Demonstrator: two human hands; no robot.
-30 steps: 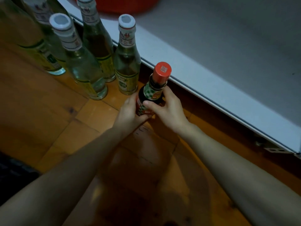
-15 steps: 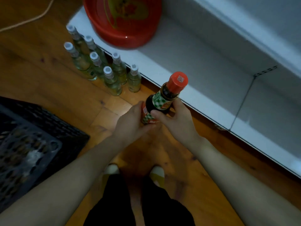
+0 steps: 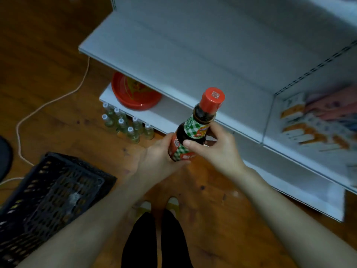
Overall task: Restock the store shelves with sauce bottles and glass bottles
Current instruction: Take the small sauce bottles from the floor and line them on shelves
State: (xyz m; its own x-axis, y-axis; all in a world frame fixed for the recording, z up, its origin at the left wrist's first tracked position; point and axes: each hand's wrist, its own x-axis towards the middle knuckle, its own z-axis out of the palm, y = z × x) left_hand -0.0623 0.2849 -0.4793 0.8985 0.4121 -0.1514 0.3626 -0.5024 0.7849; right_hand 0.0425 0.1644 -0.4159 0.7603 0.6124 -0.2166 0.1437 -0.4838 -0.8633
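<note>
A dark sauce bottle (image 3: 195, 130) with a red cap and a green-checked label is held upright in front of me. My left hand (image 3: 156, 159) grips its lower body and my right hand (image 3: 218, 149) grips its shoulder. It is level with the front edge of a white shelf (image 3: 173, 55). Several clear glass bottles (image 3: 127, 125) with white caps stand in a cluster on the wooden floor, against the bottom shelf (image 3: 173, 117).
A red basin (image 3: 133, 93) sits on the bottom shelf at the left. A black plastic crate (image 3: 50, 198) stands on the floor at my left. Packaged goods (image 3: 316, 120) lie on the shelf section to the right. A white cord (image 3: 48, 103) runs across the floor.
I have risen from near the floor, lifting the sauce bottle in both hands. The glass bottles now lie far below, and an upper shelf has come into view.
</note>
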